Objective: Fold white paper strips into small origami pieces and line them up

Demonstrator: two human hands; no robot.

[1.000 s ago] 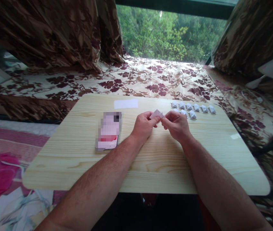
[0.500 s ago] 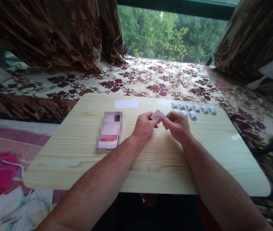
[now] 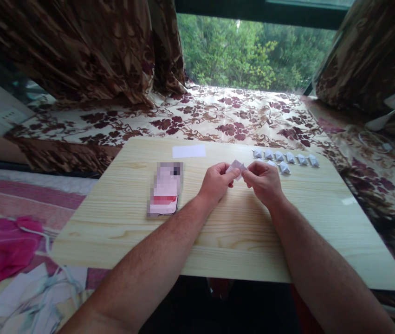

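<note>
- White folded paper (image 3: 235,164) is sitting between two hands, over the table (image 3: 239,246), nearer its far edge. The left hand (image 3: 218,180) is pinching one side; the right hand (image 3: 264,180) is pinching the other.
- Small folded paper shapes (image 3: 290,158) are standing in two rows near the far right corner, seeming done.
- One flat paper strip (image 3: 189,151) is lying by the far edge, not folded.
- Hands are hiding some folds and part of the near row; blurry squares are covering the phone (image 3: 165,185).
</note>
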